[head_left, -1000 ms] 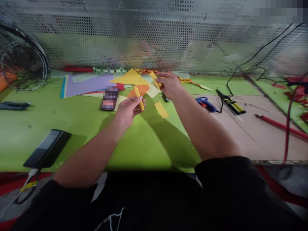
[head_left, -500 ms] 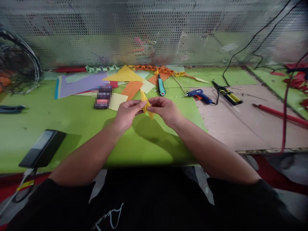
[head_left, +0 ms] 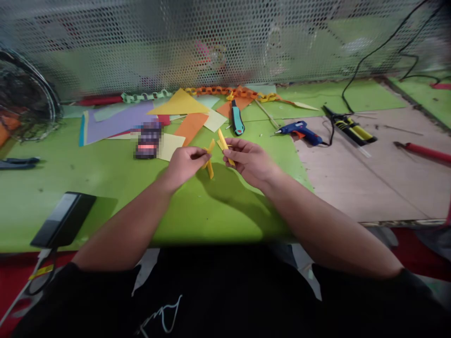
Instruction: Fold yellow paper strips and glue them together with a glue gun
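Observation:
My left hand [head_left: 186, 165] pinches a folded yellow paper piece [head_left: 210, 169], whose narrow ends stick out above and below the fingertips. Across a small gap, my right hand [head_left: 251, 162] grips another folded yellow paper piece [head_left: 223, 142] between thumb and fingers, tilted with its tip up. Both pieces are held just above the green table [head_left: 183, 211], apart from each other. Behind the hands lie a teal utility knife [head_left: 237, 119], an orange paper strip [head_left: 190, 126] and a large yellow sheet [head_left: 179, 104].
A blue glue gun [head_left: 301, 131] and yellow-black pliers [head_left: 352, 129] lie to the right. A paper chain [head_left: 214, 92] runs along the back by the perforated metal panel [head_left: 141, 51]. At left are purple paper [head_left: 120, 124], a pixelated dark object [head_left: 148, 141] and a black power bank [head_left: 65, 218].
The yellow paper, held together between both hands before, is now two separate pieces, one per hand. My hands have moved slightly apart. The view has shifted a little.

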Motion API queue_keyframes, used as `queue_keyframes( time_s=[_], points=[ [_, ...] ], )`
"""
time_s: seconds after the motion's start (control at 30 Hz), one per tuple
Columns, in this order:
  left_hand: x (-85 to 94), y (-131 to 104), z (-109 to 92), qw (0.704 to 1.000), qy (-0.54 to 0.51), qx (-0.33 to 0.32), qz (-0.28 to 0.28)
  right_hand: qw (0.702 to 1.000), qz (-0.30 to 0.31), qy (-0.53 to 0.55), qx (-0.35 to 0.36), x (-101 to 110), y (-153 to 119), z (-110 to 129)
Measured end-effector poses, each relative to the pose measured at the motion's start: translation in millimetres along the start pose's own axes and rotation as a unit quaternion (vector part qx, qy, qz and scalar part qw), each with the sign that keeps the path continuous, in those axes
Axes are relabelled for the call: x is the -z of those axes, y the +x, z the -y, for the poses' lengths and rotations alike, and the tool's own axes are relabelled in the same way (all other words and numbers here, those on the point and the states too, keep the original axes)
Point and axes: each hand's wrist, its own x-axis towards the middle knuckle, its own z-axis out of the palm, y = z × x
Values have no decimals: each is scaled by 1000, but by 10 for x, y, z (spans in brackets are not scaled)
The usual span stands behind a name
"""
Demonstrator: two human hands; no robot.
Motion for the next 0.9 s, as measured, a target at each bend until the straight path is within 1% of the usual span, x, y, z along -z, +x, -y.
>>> queue_keyframes(
  time_s=[0.03,0.1,0.13,0.17,0.2,0.23,0.3,0.37,0.43,0.53,0.63,0.7,0.77,0.9],
  points=[
    [-8,-5,-1,1000,7,-15,-8,1000,-2,3,-2,-3,7,-6],
    [-22,-14,-14,997,16,-63,-42,1000,-14,12,-6,-5,24,-15],
    [-29,-18,-25,995,1,-83,-61,1000,-20,15,-8,-4,32,-16],
    [-38,-23,-41,993,-30,-90,-72,999,-25,19,-9,-2,36,-14],
    [-49,-29,-59,991,-83,-80,-70,999,-27,23,-10,-1,37,-9],
    [-62,-37,-79,987,-141,-56,-51,999,-25,27,-10,-1,35,-4],
    [-94,-60,-121,971,-239,-3,8,999,-10,31,-13,-4,19,8],
    [-128,-87,-160,955,-290,20,55,999,15,21,-22,-15,-5,14],
    [-155,-113,-188,948,-310,18,74,999,36,2,-33,-30,-27,8],
    [-179,-137,-202,947,-313,18,70,998,47,-36,-28,-53,-42,-30],
    [-200,-148,-204,951,-306,25,40,992,31,-118,35,-70,-47,-94],
    [-219,-153,-206,954,-298,31,30,976,7,-199,85,-81,-61,-137],
    [-242,-156,-206,956,-291,32,21,951,-21,-282,128,-97,-88,-173],
    [-294,-150,-169,959,-281,32,-3,875,-59,-434,205,-142,-146,-224]
  ],
)
